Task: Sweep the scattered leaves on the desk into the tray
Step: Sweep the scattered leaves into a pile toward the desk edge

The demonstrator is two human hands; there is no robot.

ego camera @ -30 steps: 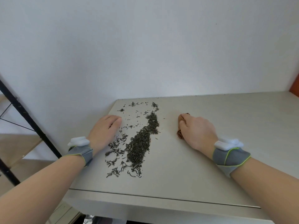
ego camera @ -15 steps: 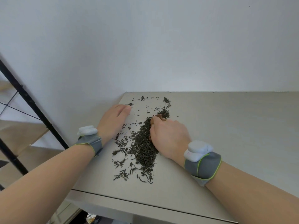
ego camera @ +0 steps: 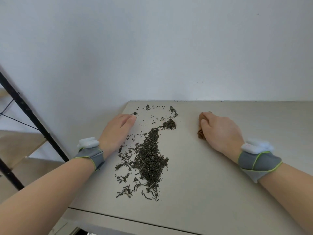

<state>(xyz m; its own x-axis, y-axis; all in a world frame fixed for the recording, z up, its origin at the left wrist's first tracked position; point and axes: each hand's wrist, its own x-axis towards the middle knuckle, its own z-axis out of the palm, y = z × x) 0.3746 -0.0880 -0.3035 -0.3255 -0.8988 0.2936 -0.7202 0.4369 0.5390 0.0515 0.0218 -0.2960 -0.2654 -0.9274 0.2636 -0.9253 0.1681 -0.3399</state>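
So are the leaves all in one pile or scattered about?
Partly piled: the leaves form a dense strip on the desk, with strays beside the left hand.

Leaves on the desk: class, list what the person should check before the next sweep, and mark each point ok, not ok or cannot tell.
1. Right hand grips the brown item: ok.
2. Brown item sits on the desk to the right of the leaves, with a bare gap between them: ok.
3. Left hand lies flat at the desk's left edge, beside the leaves: ok.
4. Leaves gathered in one heap: not ok; strays lie behind it and to its left.
5. Tray in place to receive the leaves: cannot tell; no tray is in view.
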